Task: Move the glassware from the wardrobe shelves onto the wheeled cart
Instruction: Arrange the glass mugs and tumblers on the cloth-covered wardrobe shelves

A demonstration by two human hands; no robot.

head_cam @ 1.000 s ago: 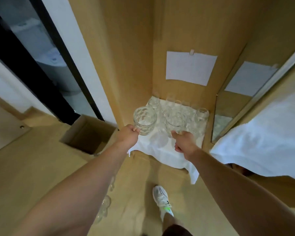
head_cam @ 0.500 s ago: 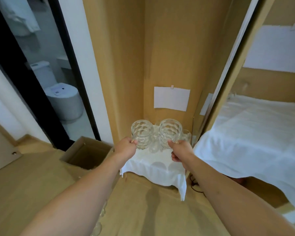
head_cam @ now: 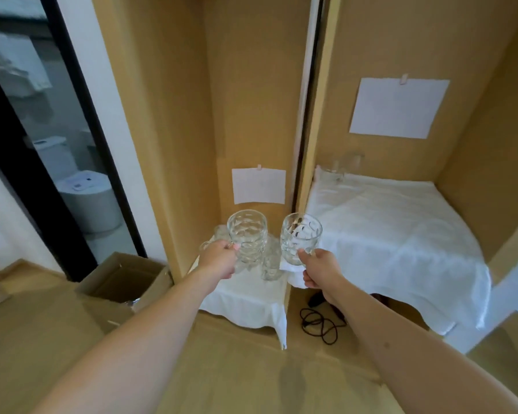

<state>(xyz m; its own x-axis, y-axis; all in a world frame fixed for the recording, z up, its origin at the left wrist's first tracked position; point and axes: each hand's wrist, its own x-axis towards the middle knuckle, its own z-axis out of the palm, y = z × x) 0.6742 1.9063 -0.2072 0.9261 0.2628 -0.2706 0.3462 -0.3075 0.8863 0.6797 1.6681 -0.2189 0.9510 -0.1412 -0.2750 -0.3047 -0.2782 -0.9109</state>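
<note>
Lifting clear of the shelf point(head_cam: 245, 297), my left hand point(head_cam: 219, 259) and right hand point(head_cam: 320, 268) are each gripping a dimpled mug, so both are now heading cartward.

Left compartment: narrow, walled on both sides; the wooden divider point(head_cam: 314, 162) closes its right edge.
Left shelf point(head_cam: 245, 297): white cloth, bare along the front; remaining glasses point(head_cam: 271, 261) stand further back, just below the two held mugs.
Hands: left hand point(head_cam: 219, 259) and right hand point(head_cam: 322, 268) each grip a mug — left mug point(head_cam: 247, 234), right mug point(head_cam: 301, 237) — both lifted above the shelf, near each other but apart.
Right shelf point(head_cam: 401, 243): broad cloth surface, open from the front; a few glasses point(head_cam: 344, 165) only in the back-left corner.
Floor, left: open cardboard box point(head_cam: 123, 282) against the wardrobe side.
Floor, under right shelf: coiled black cable point(head_cam: 320, 324).
</note>
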